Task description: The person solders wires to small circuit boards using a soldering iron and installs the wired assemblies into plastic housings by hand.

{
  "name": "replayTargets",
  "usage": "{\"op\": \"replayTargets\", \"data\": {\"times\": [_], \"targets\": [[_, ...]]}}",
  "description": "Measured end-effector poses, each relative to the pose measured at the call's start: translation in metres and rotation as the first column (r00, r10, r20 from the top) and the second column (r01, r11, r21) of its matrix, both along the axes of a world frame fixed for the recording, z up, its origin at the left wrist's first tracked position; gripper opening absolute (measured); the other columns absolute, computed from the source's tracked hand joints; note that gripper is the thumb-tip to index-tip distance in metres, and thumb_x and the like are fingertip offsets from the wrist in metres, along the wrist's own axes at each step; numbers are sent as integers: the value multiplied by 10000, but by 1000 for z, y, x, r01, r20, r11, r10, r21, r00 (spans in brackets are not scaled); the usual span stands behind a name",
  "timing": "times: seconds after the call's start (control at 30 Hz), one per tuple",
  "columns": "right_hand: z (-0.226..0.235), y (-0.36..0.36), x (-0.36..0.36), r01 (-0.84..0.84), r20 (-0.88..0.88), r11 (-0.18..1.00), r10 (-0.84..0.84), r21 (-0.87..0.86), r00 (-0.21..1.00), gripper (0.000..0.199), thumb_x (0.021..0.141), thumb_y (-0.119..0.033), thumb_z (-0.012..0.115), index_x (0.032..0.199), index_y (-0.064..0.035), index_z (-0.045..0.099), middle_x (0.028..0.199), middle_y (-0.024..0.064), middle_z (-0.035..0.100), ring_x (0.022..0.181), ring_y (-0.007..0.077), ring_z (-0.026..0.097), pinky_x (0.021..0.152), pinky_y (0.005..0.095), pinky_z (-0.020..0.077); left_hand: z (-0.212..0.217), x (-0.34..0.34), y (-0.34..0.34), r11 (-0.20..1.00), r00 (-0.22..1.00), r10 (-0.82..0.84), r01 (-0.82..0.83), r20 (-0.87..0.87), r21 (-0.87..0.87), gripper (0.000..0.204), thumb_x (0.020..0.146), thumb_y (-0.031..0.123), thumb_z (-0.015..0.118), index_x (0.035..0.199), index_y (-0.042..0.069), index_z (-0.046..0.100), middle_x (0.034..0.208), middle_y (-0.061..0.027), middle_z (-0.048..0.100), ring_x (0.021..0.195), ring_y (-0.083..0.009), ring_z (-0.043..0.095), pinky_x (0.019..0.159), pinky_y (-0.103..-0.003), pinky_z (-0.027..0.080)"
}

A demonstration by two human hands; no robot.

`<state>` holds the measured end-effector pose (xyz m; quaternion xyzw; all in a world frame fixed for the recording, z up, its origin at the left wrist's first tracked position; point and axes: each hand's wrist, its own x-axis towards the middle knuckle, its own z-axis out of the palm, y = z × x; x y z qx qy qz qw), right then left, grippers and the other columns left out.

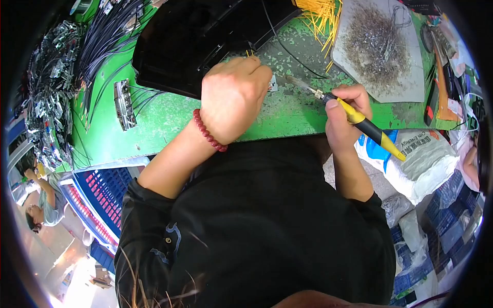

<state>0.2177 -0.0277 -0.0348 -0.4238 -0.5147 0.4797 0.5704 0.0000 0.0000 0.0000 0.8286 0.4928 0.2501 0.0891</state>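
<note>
My right hand (345, 119) grips a yellow and black soldering iron (362, 123), and its metal tip points left, low over the worn green bench (303, 115). Back up, with the fingers curled under, my left hand (233, 95) rests at the near edge of a large glossy black panel (174, 51). Whatever those fingers pinch is hidden. Just right of them a small pale piece (272, 83) shows, and short yellow ends (249, 52) stick up behind the knuckles. A thin black cable (290, 50) curves across the bench toward the iron's tip.
On the left lie a bundle of black wires (105, 46), a metal connector part (124, 105) and a heap of shiny parts (49, 97). Yellow wires (321, 20) and a grey board with dark debris (380, 46) lie at the back right. A blue basket (105, 190) stands below.
</note>
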Motion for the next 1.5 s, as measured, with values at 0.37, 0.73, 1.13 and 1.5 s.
{"op": "replayTargets", "data": {"times": [0.37, 0.73, 1.13, 1.5], "targets": [[-4, 0, -1, 29, 244, 980, -78, 198, 967, 395, 885, -186, 701, 1185, 15, 540, 852, 86, 613, 683, 119, 591, 601, 231, 474, 5, -4, 1, 999, 999, 5, -7, -46, -39, 144, 707, 94, 720, 731, 76, 579, 723, -63, 542, 695, -264, 590, 612, -373, 473], [17, 22, -44, -121, 513, 953, -42, 279, 857, 293, 756, -18, 763, 1002, -78, 616, 752, 84, 664, 575, 203, 646, 528, 298, 494, 20, -7, -1, 983, 980, 91, -61, 178, -171, 94, 730, 55, 691, 784, 51, 615, 823, -75, 600, 747, -272, 614, 641, -360, 502], [30, 58, -33, -79, 628, 875, -277, 478, 728, 393, 701, -77, 797, 1059, -91, 637, 855, 58, 692, 638, 217, 643, 584, 314, 491, 16, -13, -5, 998, 995, -15, 21, 94, -64, 189, 685, 109, 768, 794, 71, 618, 744, -40, 632, 709, -237, 622, 680, -355, 437], [31, 47, -25, -379, 670, 856, 51, 353, 740, 388, 674, -72, 759, 1039, -143, 647, 707, 26, 566, 618, 238, 539, 554, 359, 410, 18, -12, -5, 995, 967, -30, 52, 252, -84, 164, 669, 19, 726, 789, 23, 614, 899, -89, 592, 825, -277, 587, 704, -365, 496]]}}
